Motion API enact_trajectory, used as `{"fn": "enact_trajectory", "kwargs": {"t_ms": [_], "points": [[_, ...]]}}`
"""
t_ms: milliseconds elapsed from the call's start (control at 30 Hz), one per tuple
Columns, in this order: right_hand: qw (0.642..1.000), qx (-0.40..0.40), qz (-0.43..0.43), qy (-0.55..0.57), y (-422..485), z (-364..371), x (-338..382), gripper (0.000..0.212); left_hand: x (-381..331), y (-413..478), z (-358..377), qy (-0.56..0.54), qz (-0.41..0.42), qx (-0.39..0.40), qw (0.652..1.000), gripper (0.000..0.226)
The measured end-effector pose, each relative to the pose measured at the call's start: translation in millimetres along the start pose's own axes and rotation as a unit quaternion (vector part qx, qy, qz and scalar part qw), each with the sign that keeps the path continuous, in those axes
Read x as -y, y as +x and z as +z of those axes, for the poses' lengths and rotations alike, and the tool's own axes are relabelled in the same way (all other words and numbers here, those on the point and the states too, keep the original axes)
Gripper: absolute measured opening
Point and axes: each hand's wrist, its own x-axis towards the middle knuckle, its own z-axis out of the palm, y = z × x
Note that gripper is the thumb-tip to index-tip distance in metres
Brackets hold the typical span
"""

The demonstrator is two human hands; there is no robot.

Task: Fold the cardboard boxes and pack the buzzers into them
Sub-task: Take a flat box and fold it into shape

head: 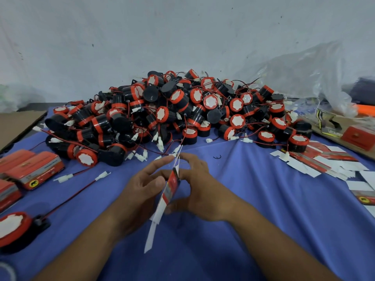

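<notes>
Because the flat carton has not yet been squared up, we hold it edge-on above the blue cloth, pinched between both hands. Our left hand sets its thumb on the printed red face, and the index finger reaches up to the far white flaps. Our right hand curls round the opposite face, thumb low near the bottom edge. The fingers on both sides are narrow and closed on the card, a grip we judge suited to pushing the two creases toward each other. A long white flap hangs from the near end toward us; whether it touches the cloth we cannot tell.

At near left lies a lone buzzer, its red lead running across the cloth to a white plug. Beyond it sit closed boxes, apparently already packed. At right, a fanned stack of flat blanks lies within reach.

Farther off, the buzzer pile fills the middle of the cloth. Its tangled leads and white connectors trail to just beyond our fingertips, so we judge that lifting one buzzer may drag its neighbours. Behind the pile, at right, a clear plastic bag slumps against the grey wall.
</notes>
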Motion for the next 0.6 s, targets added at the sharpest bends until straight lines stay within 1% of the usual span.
{"fn": "enact_trajectory", "kwargs": {"t_ms": [100, 200, 233, 300, 333, 400, 500, 567, 600], "points": [[1.000, 0.001, 0.012, -0.007, -1.7, -0.5, 1.9, 0.053, 0.1, 1.7, 0.6, 0.015, -0.012, -0.014, 1.000, 0.108], [0.999, -0.021, 0.048, -0.011, -0.8, 3.2, 0.0, 0.054, 1.7, 1.8, 0.3, 0.032, -0.038, -0.009, 0.999, 0.110], [0.998, -0.030, 0.054, -0.016, -0.1, 5.2, -0.6, 0.053, 2.5, 1.9, -0.5, 0.038, -0.044, -0.005, 0.998, 0.108], [0.997, -0.045, 0.050, -0.028, 0.5, 9.0, -1.6, 0.051, 2.5, 1.0, -3.0, 0.062, -0.041, 0.001, 0.997, 0.093], [0.997, -0.052, 0.042, -0.029, 0.4, 10.3, -2.0, 0.049, 1.5, 0.3, -4.3, 0.082, -0.033, 0.004, 0.996, 0.085], [0.997, -0.065, 0.024, -0.031, 0.2, 10.6, -2.3, 0.046, -1.3, -1.1, -6.3, 0.139, -0.008, 0.018, 0.990, 0.079], [0.998, -0.049, -0.016, -0.026, 0.9, 7.0, -5.7, 0.059, -4.4, -3.2, -8.5, 0.226, 0.034, 0.029, 0.973, 0.078], [0.999, -0.017, -0.037, 0.033, 2.2, 0.6, -10.0, 0.066, -5.2, -3.2, -13.4, 0.245, 0.080, 0.015, 0.966, 0.081], [0.996, 0.002, -0.045, 0.075, 1.9, -3.6, -12.8, 0.069, -5.5, -2.6, -16.5, 0.223, 0.098, -0.003, 0.970, 0.083]]}}
